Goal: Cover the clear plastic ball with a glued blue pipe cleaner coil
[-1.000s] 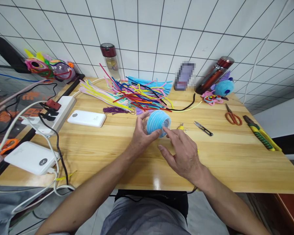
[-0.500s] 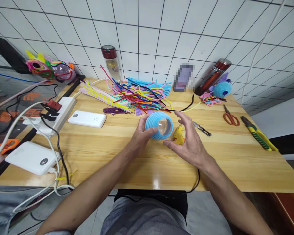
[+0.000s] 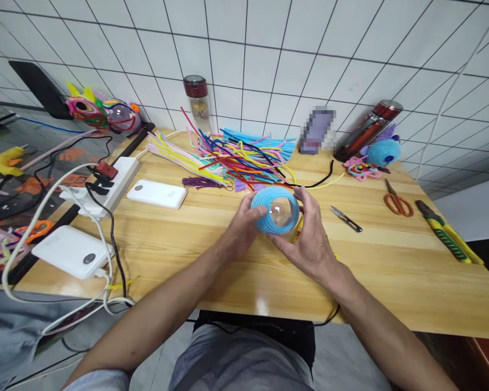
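A clear plastic ball wrapped in rings of light-blue pipe cleaner (image 3: 264, 221) is held above the table, its bare, see-through end facing me. My left hand (image 3: 245, 224) grips it from the left, thumb on the blue rings. On the right side, my right hand (image 3: 312, 236) curves round the ball, with fingertips at the upper rim and thumb at the lower edge. Behind the right hand, a yellow glue gun (image 3: 298, 230) lies mostly hidden. Thread snips (image 3: 346, 219) rest to the right of that hand.
Loose coloured pipe cleaners (image 3: 244, 160) are heaped at the back. Orange-handled scissors (image 3: 398, 205) and pliers (image 3: 444, 233) lie at right. White power banks (image 3: 158, 194) and a power strip (image 3: 110, 187) with trailing cables occupy the left. A red thermos (image 3: 369, 130) leans by the wall.
My right hand has closed in from the right onto the ball; it was apart with spread fingers. The ball has turned slightly to face me. The whole view has shifted a little.
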The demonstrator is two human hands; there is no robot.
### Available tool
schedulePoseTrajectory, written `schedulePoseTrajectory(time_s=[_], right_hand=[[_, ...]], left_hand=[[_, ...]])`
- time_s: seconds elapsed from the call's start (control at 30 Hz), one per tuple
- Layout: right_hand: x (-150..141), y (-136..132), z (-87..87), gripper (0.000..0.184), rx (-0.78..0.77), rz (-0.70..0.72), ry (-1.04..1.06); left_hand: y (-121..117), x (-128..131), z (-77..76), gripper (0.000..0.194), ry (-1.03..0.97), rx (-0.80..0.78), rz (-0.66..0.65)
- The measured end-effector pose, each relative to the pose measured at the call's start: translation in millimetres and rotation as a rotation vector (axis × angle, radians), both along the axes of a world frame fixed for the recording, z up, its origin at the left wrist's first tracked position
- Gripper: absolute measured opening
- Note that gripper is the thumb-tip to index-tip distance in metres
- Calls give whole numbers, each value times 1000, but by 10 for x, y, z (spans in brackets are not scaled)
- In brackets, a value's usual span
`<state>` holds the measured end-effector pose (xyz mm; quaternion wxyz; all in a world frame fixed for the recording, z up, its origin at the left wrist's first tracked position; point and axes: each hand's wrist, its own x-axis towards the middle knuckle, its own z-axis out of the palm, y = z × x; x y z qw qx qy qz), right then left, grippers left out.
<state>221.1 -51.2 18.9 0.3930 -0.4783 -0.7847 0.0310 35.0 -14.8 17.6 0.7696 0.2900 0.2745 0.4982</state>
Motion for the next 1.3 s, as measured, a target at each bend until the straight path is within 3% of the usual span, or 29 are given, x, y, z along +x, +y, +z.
schedulePoseTrajectory(time_s=[0.27,0.77,1.17,1.3], right_hand=[[14,-25,-86,120,-42,-14,22],[-104,-23,-193,112,69,-113,-37],[-173,-54,-169,112,55,-131,-15],[11,-53,-26,113,-18,-79,16]], left_hand=[[9,-1,-12,71,17,-14,-71],[16,1,3,77,77,10,-58],[1,6,-20,75,122,-9,-43],[-5,3,-28,70,114,10,-3]])
